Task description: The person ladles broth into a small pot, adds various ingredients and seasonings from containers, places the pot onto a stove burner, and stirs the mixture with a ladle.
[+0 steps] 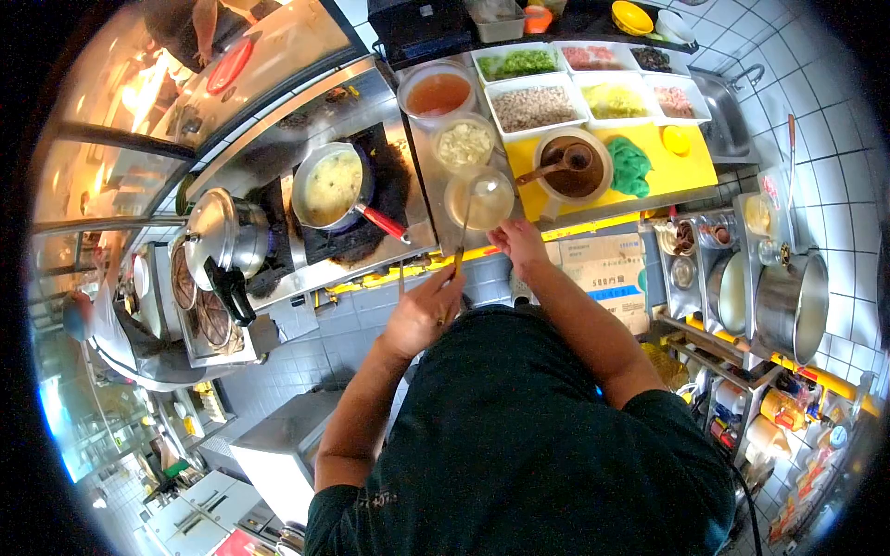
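Observation:
My left hand (443, 301) is closed around the handle of a ladle (461, 243). The ladle's round bowl is in a translucent tub of pale, cloudy contents (456, 206). Close to the tub's near right edge is my right hand (521, 247), its fingers bent together; what they hold, if anything, is hard to make out. Behind that tub stands another with pale slices (466, 144). Left of my hands, a pan (311, 209) with a red handle sits on the stove, yellowish food and liquid in it.
A brown-paste tub (601, 190) with a scoop and a green cloth (629, 167) are on the yellow board (681, 176). White trays of chopped ingredients (533, 109) stand behind. A pressure cooker (218, 232) is far left, a steel pot (791, 310) far right. Another person's arm (204, 32) shows behind glass.

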`<state>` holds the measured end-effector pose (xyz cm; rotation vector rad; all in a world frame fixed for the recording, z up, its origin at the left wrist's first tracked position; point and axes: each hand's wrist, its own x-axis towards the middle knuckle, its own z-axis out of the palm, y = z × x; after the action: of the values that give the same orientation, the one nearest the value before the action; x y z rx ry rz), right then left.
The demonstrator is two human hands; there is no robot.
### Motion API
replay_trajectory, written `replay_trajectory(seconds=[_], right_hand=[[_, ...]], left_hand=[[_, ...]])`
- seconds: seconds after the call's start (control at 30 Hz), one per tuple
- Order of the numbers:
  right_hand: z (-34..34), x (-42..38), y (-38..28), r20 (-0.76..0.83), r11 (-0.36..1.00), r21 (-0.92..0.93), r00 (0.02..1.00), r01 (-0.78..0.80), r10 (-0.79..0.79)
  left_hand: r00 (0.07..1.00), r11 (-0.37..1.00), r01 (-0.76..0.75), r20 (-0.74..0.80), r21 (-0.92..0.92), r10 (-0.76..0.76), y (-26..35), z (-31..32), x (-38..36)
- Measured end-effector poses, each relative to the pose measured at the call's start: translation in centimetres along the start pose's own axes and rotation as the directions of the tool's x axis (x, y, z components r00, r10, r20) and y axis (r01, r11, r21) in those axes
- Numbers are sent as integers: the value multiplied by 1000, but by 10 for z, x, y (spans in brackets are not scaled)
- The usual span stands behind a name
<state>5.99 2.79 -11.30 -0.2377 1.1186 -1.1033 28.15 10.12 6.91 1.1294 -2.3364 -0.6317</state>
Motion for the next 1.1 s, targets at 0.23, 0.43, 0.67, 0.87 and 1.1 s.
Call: replay_trajectory(seconds=[0.23,0.43,0.67,0.87,1.1], right_hand=[[-1,-2,0,17,999,44,1000,5,-6],[10,-15,-15,-4,1000,29,1000,3,-3],[3,-3,-6,-26,999,35,1000,-11,12],[7,-8,-7,-33,1000,16,999,-6,6],[10,-14,-16,-25,998,-51,999,-21,20]], left_hand=[[993,996,-75,90,-51,79,9,-13,-6],[1000,987,6,28,-162,-2,11,-18,-13],[987,972,128,-75,-200,-145,3,-12,-19],[998,989,52,-22,-137,-56,4,-13,-12],[1000,993,21,2,-118,-21,12,-27,-10]])
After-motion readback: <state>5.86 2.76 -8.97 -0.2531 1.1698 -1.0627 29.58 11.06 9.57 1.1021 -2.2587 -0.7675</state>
